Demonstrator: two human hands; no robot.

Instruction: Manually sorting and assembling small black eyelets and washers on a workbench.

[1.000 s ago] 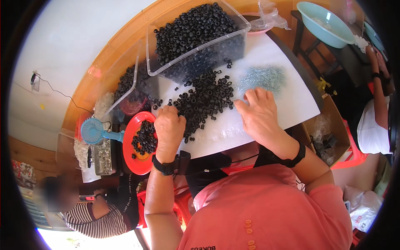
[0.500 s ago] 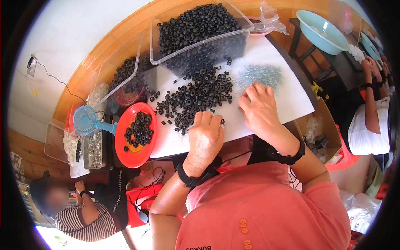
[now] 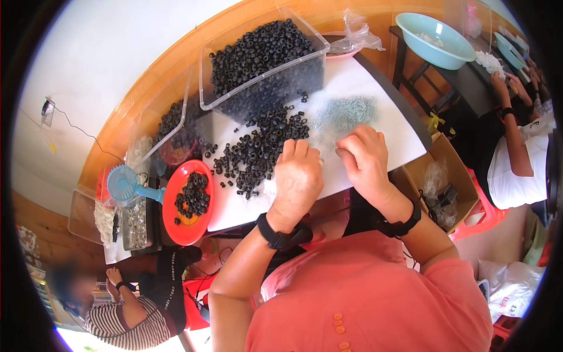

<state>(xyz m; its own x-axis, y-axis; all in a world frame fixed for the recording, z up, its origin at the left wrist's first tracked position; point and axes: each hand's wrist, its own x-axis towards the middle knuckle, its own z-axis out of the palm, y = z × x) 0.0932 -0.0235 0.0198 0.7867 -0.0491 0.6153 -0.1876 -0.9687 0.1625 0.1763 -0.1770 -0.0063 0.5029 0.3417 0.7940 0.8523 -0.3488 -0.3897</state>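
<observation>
1. Red plate holds black pieces.
2. Their main heap lies on the table.
3. Left hand is beside it, fingers hidden; cannot tell its grip.
4. Right hand curls near the bluish pile; cannot tell its grip.

The ring-shaped parts are coloured black; the fine pieces are tinted pale blue-green. The table is surfaced in white and edged in dark grey. The plate is coloured red, marked with orange. The fan is tinted light blue, the wearer's shirt coral, a co-worker's top striped dark and white.
</observation>
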